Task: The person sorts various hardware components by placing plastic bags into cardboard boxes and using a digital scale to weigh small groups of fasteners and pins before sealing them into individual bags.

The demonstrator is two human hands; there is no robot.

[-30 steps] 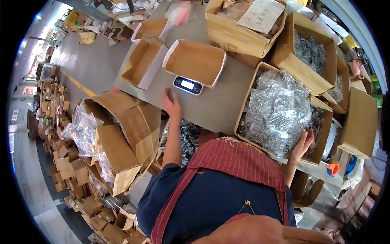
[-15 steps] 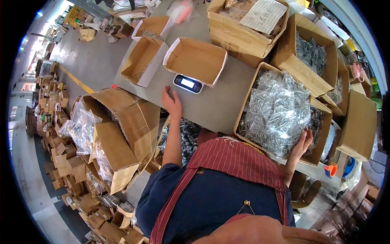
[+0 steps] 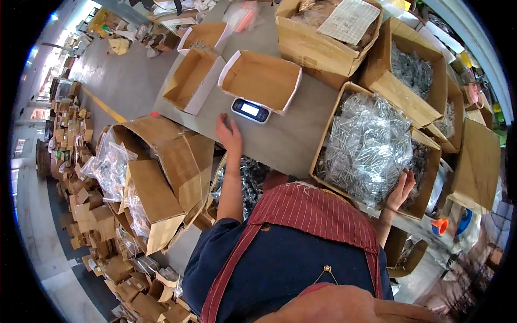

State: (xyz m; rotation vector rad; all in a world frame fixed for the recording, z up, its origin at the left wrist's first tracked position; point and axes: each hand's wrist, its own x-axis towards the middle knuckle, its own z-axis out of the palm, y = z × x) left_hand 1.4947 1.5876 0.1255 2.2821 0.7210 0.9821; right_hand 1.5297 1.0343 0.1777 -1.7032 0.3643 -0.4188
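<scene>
My left hand [image 3: 229, 134] lies at the table's near edge with its fingers stretched out, holding nothing. Just beyond its fingertips is a small digital scale [image 3: 250, 110] with a lit display. A shallow white-sided cardboard tray [image 3: 261, 81] sits on the scale and shows only its bare brown bottom. To the right, my right hand [image 3: 401, 191] rests with extended fingers against clear plastic bags of metal screws [image 3: 369, 145], inside an open carton [image 3: 326, 132]. Its grip is not closed on any bag.
Two more white-sided trays, a long one [image 3: 186, 86] and a small one [image 3: 207, 33] with a few metal pieces, stand left of the scale. Several open cartons of hardware [image 3: 412, 72] crowd the right. A large carton [image 3: 177, 156] with plastic bags [image 3: 110, 167] stands at left.
The whole view has shifted very slightly. Both hands keep their places, and nothing has been picked up or let go.
</scene>
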